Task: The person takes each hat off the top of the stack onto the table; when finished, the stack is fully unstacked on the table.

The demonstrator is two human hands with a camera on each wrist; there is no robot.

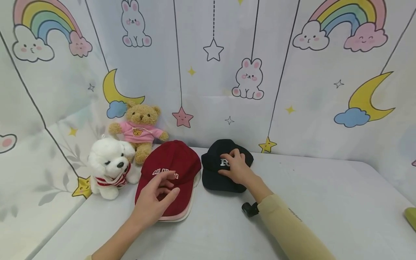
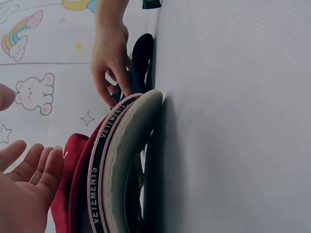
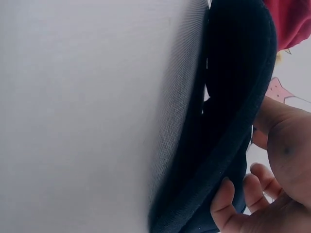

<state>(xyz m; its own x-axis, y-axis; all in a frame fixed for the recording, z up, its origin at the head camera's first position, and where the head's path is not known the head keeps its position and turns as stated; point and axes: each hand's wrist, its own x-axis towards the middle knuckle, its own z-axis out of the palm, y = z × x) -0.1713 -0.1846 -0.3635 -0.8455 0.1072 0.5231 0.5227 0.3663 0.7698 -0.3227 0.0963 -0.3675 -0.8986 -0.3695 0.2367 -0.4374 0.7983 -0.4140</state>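
Observation:
In the head view, a dark red cap [image 1: 182, 162] with white lettering lies on top of paler caps whose pink and cream brims [image 1: 182, 216] show beneath it. My left hand [image 1: 156, 196] hovers over the red cap's brim, its fingers loosely bent and holding nothing. Edge-on in the left wrist view, the stacked brims [image 2: 114, 160] show a band lettered VETEMENTS. To the right sits a black cap [image 1: 221, 184] with a white letter on its front. My right hand [image 1: 238, 168] rests on that cap's front, thumb and fingers spread apart; the right wrist view shows fingertips against the dark fabric [image 3: 228, 141].
A white plush dog [image 1: 108, 162] in a striped top and a brown teddy bear [image 1: 139, 131] in a pink hoodie sit left of the caps, by the patterned backdrop [image 1: 208, 83]. A white cloth covers the table [image 1: 308, 202]. A green object [image 1: 410, 216] shows at the right edge.

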